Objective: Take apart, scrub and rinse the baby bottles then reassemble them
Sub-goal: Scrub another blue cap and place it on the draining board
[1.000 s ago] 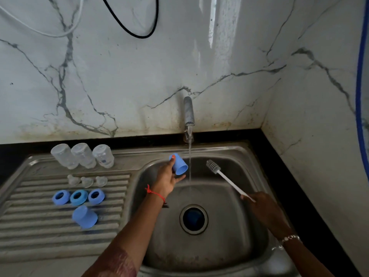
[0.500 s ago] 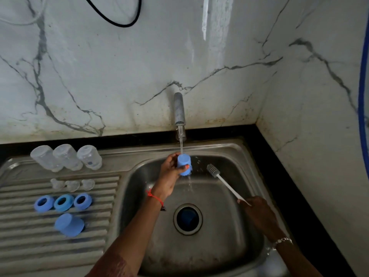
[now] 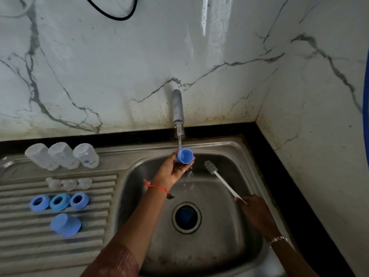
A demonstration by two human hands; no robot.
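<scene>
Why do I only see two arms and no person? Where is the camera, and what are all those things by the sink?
The camera sits on the person's head and looks down, so you see only their arms. No machine here, just two hands. The left hand holds a blue cap under water running from the tap. The right hand holds a brush over the sink. On the draining board beside it sit three clear bottles, three small teats, three blue rings and a second blue cap: baby bottles taken apart for washing.
</scene>
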